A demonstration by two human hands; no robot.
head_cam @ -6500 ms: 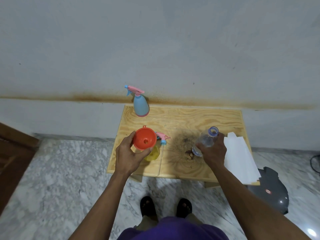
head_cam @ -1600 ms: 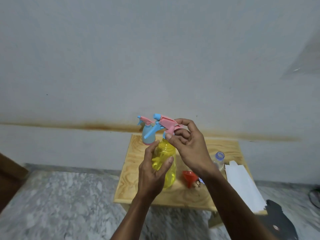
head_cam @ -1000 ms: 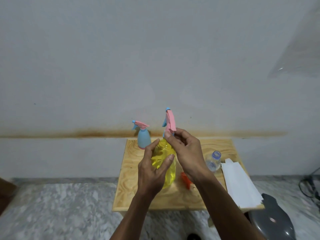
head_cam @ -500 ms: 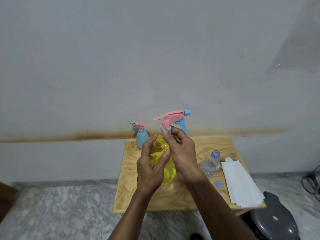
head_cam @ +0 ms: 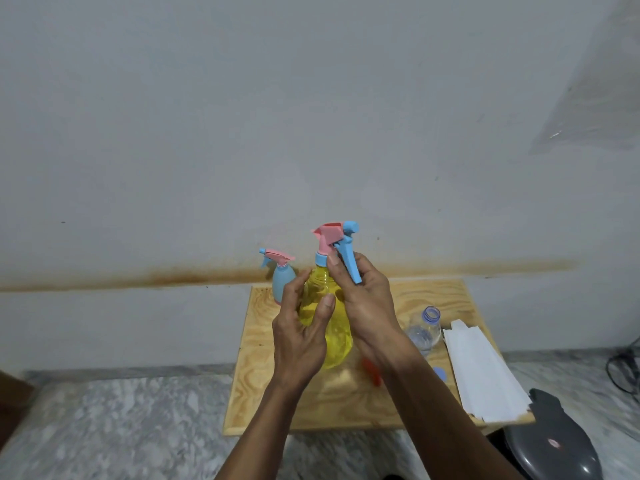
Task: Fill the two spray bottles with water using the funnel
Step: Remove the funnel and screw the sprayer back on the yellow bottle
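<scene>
Right now I've got the yellow spray bottle [head_cam: 325, 327] lifted off the table [head_cam: 346, 407], both hands on it. Left hand [head_cam: 301, 337] is wrapped round the body, fingers behind, thumb across the front. Right hand [head_cam: 367, 306] is pinched on the blue collar just under the pink spray head [head_cam: 334, 242], blue trigger hanging down over my knuckles.

Step in hand, I reckon, is screwing the head on. To do it well: keep the bottle upright w/ the left hand as the anchor, turn only the collar w/ the right fingertips, don't crank on the trigger, and stop when it goes snug so the thread doesn't cross.

Containers: yellow bottle is see-through but I can't read a water line thru the tint. Blue spray bottle [head_cam: 282, 282] stands beyond my left hand, head on, opaque, so contents unknown; prob next in line. Clear water bottle [head_cam: 424, 332] sits just right of my right wrist, uncapped, looks mostly drained. Its blue cap [head_cam: 439, 373] lies near that forearm. Red funnel [head_cam: 372, 370] peeks out under the right wrist, on the table.
</scene>
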